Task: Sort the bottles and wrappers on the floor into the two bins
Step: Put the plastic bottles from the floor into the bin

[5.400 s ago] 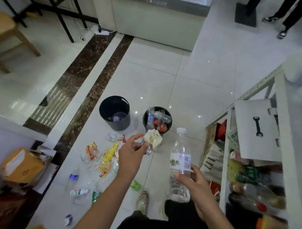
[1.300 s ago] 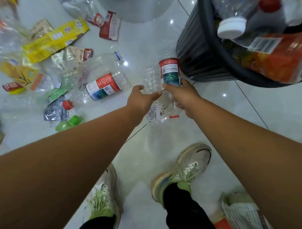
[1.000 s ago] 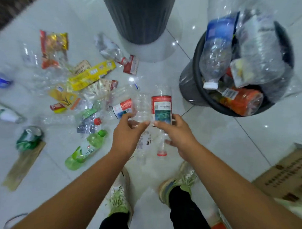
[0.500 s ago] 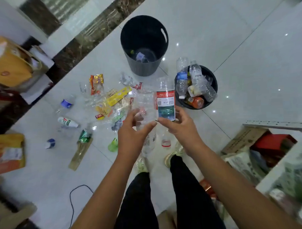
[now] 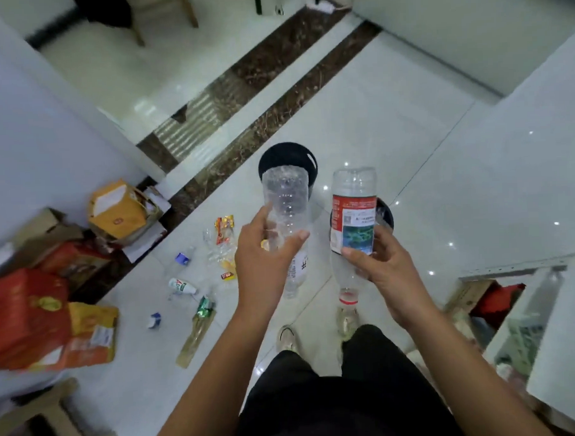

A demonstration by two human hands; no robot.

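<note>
My left hand (image 5: pixel 264 251) grips a clear plastic bottle (image 5: pixel 285 201) held upside down, its white label below my fingers. My right hand (image 5: pixel 379 266) holds a second clear bottle with a red and blue-green label (image 5: pixel 355 225), also inverted, red cap pointing down. Both bottles hang in front of me over the floor. Behind the left bottle stands the taller black bin (image 5: pixel 307 158); the second black bin (image 5: pixel 385 214) is mostly hidden behind the right bottle. Several wrappers (image 5: pixel 224 226) and small bottles (image 5: pixel 181 285) lie scattered on the floor to the left.
Orange and red boxes and bags (image 5: pixel 38 311) pile against the left wall. A white shelf unit (image 5: pixel 543 306) with packed goods stands at the right. A dark marble strip (image 5: pixel 275 97) crosses the tiled floor beyond the bins. My shoes (image 5: pixel 316 331) stand below the bottles.
I have straightened up from the floor with one bottle in each hand. The bottles have moved apart, and the bins and litter now look farther away.
</note>
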